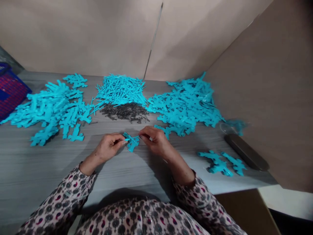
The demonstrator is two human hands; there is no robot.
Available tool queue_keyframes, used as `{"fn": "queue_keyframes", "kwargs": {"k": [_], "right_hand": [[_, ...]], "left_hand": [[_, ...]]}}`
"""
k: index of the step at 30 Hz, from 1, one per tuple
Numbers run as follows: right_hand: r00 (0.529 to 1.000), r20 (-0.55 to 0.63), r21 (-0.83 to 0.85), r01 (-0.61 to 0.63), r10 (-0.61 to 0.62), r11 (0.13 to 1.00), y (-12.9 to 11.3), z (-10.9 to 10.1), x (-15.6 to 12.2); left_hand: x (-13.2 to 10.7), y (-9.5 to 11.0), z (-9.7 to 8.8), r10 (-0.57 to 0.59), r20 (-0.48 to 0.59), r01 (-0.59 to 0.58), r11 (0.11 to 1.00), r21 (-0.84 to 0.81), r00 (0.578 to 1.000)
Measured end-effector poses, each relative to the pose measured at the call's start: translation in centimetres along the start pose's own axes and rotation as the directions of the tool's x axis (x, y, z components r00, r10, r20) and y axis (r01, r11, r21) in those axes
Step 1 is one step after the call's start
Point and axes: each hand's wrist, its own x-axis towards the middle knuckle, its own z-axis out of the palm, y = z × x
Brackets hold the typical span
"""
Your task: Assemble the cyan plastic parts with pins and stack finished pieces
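My left hand (106, 147) and my right hand (155, 140) meet above the grey table, with the fingertips of both pinching a branched turquoise plastic piece (132, 142). A thin turquoise strip (126, 139) seems to run between the fingers, though they partly hide it. Behind my hands lies a heap of turquoise plastic sticks (119, 89), with a pile of small dark parts (124, 112) at its front. Large heaps of branched turquoise pieces lie to the left (51, 107) and right (186, 104).
Two branched turquoise pieces (216, 163) lie at front right, next to a long dark case (245, 151). A transparent plastic bag (227, 128) lies behind the case. A purple-and-blue basket (11, 91) stands at far left. Beige partition walls (269, 81) rise behind and right of the grey table (49, 176).
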Motion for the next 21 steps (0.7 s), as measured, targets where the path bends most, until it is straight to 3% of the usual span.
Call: {"fn": "queue_keyframes", "kwargs": {"k": [11, 21], "right_hand": [[0.996, 0.026, -0.081, -0.083, 0.085, 0.993, -0.3, 0.2, -0.2], [0.994, 0.016, 0.009, -0.109, 0.109, 0.994, 0.0, 1.3, -0.1]], "left_hand": [[0.3, -0.3, 0.4, -0.132, -0.020, 0.126, 0.974, -0.186, 0.991], [0.5, -0.6, 1.0, -0.062, -0.097, 0.044, 0.983, -0.176, 0.993]]}}
